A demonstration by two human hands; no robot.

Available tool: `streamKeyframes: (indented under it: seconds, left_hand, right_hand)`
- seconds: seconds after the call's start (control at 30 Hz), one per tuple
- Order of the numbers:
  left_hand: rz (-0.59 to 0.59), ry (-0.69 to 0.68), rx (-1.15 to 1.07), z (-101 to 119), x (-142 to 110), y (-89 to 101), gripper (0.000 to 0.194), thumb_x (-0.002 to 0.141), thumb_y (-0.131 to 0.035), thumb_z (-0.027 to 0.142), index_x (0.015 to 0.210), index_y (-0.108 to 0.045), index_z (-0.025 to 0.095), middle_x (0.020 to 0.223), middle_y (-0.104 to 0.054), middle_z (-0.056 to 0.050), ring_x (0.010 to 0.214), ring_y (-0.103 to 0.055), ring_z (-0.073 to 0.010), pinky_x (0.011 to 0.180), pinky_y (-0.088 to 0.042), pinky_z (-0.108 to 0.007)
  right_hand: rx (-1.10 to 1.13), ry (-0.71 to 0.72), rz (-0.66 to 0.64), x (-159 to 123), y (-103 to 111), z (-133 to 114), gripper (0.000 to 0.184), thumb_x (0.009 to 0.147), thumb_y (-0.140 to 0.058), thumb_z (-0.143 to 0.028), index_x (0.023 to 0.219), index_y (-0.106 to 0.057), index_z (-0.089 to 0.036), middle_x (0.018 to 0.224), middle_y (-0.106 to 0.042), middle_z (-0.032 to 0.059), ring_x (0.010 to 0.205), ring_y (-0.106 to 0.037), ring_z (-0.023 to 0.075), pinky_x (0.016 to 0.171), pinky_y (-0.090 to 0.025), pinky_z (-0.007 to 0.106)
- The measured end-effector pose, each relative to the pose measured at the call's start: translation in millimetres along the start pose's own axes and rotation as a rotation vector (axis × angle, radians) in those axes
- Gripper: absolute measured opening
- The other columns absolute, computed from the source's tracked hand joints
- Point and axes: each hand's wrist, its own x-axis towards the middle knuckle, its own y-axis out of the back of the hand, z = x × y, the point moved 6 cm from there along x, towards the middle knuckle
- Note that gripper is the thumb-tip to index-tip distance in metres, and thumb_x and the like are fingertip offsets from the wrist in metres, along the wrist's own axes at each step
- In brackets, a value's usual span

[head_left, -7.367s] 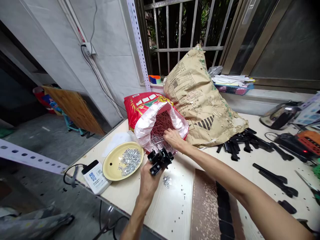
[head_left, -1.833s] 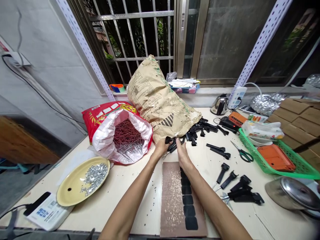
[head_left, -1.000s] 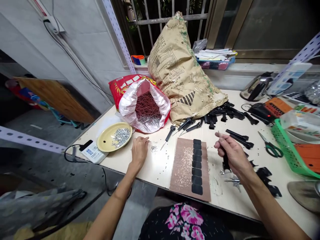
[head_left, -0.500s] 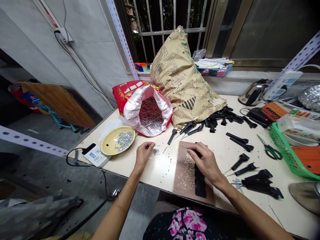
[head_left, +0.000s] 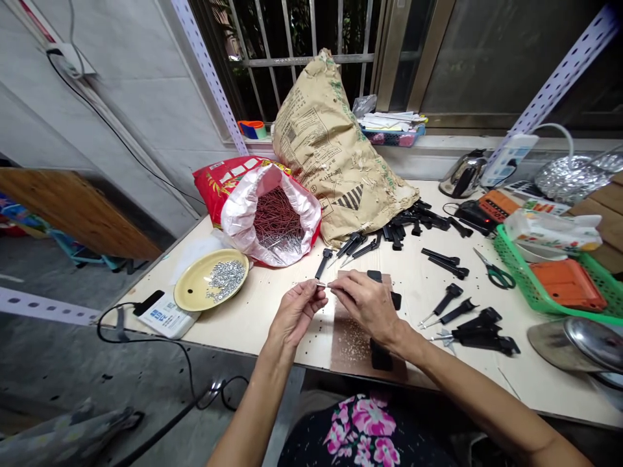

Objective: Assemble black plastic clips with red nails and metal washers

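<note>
My right hand [head_left: 367, 303] is closed round a black plastic piece [head_left: 396, 300] whose end sticks out behind the fingers; a thin metal shaft [head_left: 327, 286] points left from its fingertips. My left hand [head_left: 298, 312] pinches a small silvery metal piece [head_left: 319, 283] at that shaft's tip, too small to name surely. Both hands meet above the table edge, left of a brown board [head_left: 353, 337] bearing black pads [head_left: 381, 357]. Behind them lie black plastic pieces with metal shafts [head_left: 323, 263]. A red-and-white sack [head_left: 241, 214] holds many reddish-brown and silver screws [head_left: 280, 220].
A yellow bowl [head_left: 187, 275] of small silvery parts overlaps a white power bank [head_left: 163, 316]. A big paper sack [head_left: 316, 149] leans by the window, black pieces [head_left: 413, 217] beside it. To the right are scissors [head_left: 499, 275], a green basket [head_left: 523, 279] and a lidded pot [head_left: 564, 344].
My right hand has brought its black piece from the right side across the board to my left hand. My left hand has risen from the small silvery pile and meets the shaft's tip.
</note>
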Motion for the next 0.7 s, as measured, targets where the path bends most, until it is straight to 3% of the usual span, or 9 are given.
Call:
streamKeyframes:
  seconds: [0.23, 0.7]
  left_hand:
    - [0.061, -0.114, 0.122, 2, -2, -1.2, 0.031, 0.056, -0.084, 0.028, 0.074, -0.068, 0.009, 0.066, -0.066, -0.003, 0.058, -0.06, -0.0091, 0.063, -0.052, -0.023]
    - [0.04, -0.157, 0.25, -3, 5, -9.7, 0.027, 0.062, -0.08, 0.029, 0.077, -0.069, 0.01, 0.065, -0.066, -0.002, 0.058, -0.059, -0.0088, 0.064, -0.051, -0.023]
  right_hand:
    - [-0.253, 0.071, 0.058, -3, 5, -8, 0.022, 0.096, -0.042, -0.025, 0.094, -0.064, -0.021, 0.085, -0.064, 0.005, 0.081, -0.056, 0.0155, 0.064, -0.033, 0.027]
    - [-0.251, 0.065, 0.068, -9, 4, 5, 0.025, 0.096, -0.04, -0.028, 0.087, -0.062, -0.018, 0.08, -0.059, 0.0043, 0.071, -0.054, 0.0141, 0.061, -0.035, 0.026]
